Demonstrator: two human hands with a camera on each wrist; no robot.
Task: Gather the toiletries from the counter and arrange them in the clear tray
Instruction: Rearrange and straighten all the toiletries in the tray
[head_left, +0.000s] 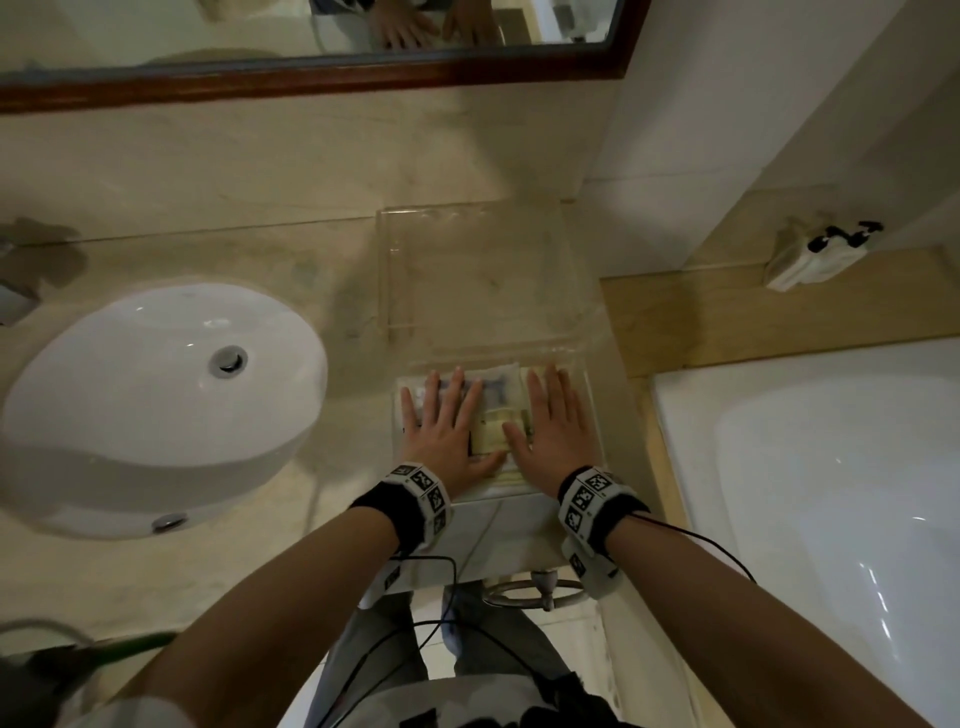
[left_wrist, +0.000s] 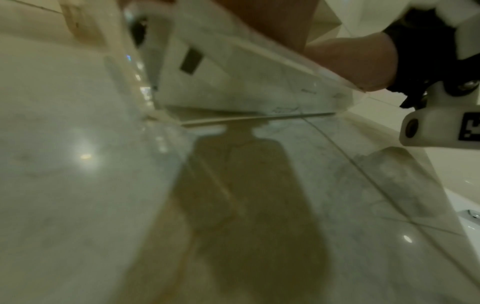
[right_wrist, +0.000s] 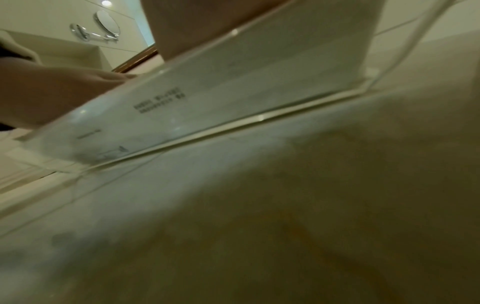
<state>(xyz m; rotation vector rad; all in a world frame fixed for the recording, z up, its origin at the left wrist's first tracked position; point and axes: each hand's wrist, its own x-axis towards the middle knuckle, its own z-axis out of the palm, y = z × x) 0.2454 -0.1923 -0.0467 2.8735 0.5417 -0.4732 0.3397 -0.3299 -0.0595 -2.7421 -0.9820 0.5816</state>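
Observation:
Several white and cream toiletry boxes and packets (head_left: 493, 434) lie packed flat in a small clear tray (head_left: 595, 415) near the counter's front edge. One packet has blue print (head_left: 496, 387). My left hand (head_left: 447, 423) lies flat on the left packets, fingers straight. My right hand (head_left: 550, 421) lies flat on the right ones in the same way. A larger clear tray (head_left: 395, 270) stands just behind, with nothing in it. In the wrist views the white boxes (left_wrist: 233, 82) (right_wrist: 233, 92) show through the clear wall, under my palms.
A white oval sink (head_left: 156, 395) sits to the left. A bathtub (head_left: 831, 493) lies to the right beyond a wooden ledge (head_left: 727, 312), which bears a small white object (head_left: 815, 254). A wood-framed mirror (head_left: 311, 78) hangs behind. The counter's front edge runs under my wrists.

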